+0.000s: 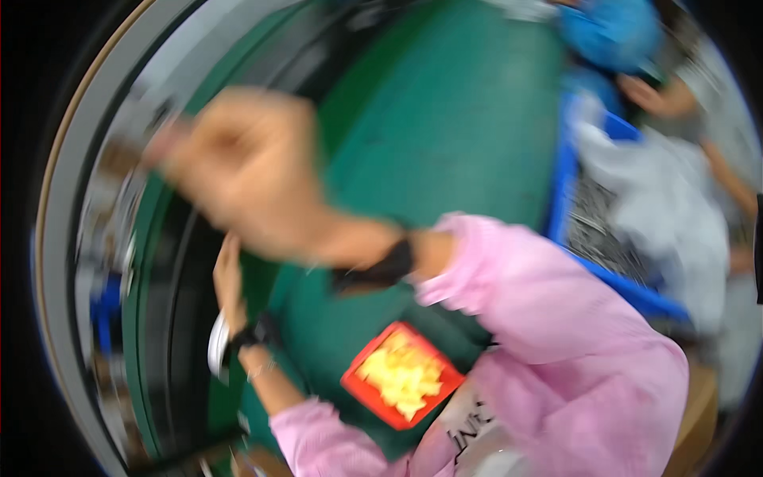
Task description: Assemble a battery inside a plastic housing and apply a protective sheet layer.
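My right hand [258, 171], large and smeared by motion, is raised above the left side of the green work surface [469, 119]. Its fingers look curled together; whatever may be between them is too blurred to make out. Below it is my left hand [228, 282], partly covered by the right, with its visible fingers stretched out near the surface's left edge. A white curved object [218, 343] shows beside the left wrist; I cannot tell what it is. Close to my body sits a red square tray [368, 404] with small yellow pieces [404, 374] in it, apart from both hands.
On the right stands a blue bin [561, 191] holding many thin grey metal-looking parts [596, 226]. White cloth or plastic [660, 207] hangs over it. Another person's hand [648, 95] is beyond, near a blue bag [616, 32]. A dark rail [187, 262] runs along the left.
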{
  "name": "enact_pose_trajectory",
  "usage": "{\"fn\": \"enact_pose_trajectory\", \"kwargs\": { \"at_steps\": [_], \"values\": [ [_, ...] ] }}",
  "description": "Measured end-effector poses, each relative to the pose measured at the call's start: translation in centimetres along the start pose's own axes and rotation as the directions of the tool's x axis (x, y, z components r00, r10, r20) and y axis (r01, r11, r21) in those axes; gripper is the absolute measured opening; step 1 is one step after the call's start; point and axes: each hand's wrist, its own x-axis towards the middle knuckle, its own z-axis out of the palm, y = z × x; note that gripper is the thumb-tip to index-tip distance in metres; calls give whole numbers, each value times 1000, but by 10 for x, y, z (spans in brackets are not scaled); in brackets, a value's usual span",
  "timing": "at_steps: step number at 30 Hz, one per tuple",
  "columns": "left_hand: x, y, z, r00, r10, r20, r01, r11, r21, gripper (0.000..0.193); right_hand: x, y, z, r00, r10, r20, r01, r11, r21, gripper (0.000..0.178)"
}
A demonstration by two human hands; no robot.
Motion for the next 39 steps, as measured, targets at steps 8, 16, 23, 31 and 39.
{"fn": "enact_pose_trajectory", "kwargs": {
  "at_steps": [8,16,23,31,39],
  "values": [
    [-88,-25,-143,650,-280,-706,759,193,622,81,16,-17,-7,991,58,-121,-9,929,369,23],
    [-139,3,-114,934,-125,-334,350,492,797,38,9,-14,-12,977,197,83,-214,921,327,36],
    [-259,105,-25,868,-253,-427,249,966,-66,24,6,-7,-14,796,355,490,-597,593,541,14],
    [-340,79,72,705,-370,-605,551,823,139,26,-22,-42,-5,656,248,713,-707,531,466,34],
    [-333,77,88,795,-304,-524,495,825,272,51,-32,-67,-5,596,164,786,-731,515,447,38]
  ]
}}
